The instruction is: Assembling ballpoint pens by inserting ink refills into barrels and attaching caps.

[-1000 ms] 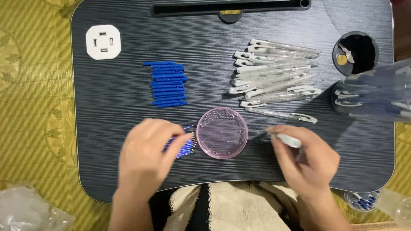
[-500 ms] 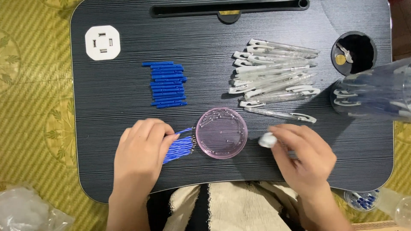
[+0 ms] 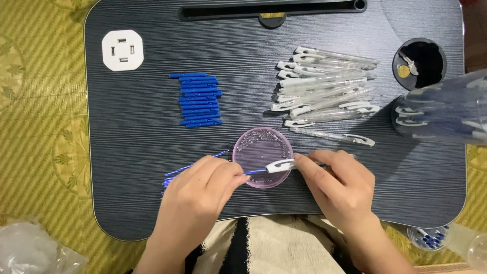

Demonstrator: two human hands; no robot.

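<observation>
Dark lap desk set over yellow patterned mat. Right hand pinches clear pen barrel at its clip end, fingers closed on it, above pink round dish. Left hand grips thin blue refill, tip meeting the barrel's mouth. Loose blue refills lie left of dish. Farther: blue caps in a row, clear barrels heaped right.

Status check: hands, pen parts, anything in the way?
Left hand pinching thin blue refill. Right hand holding clear pen barrel, refill tip at its mouth. Both above round pink dish. Nothing blocking.
</observation>
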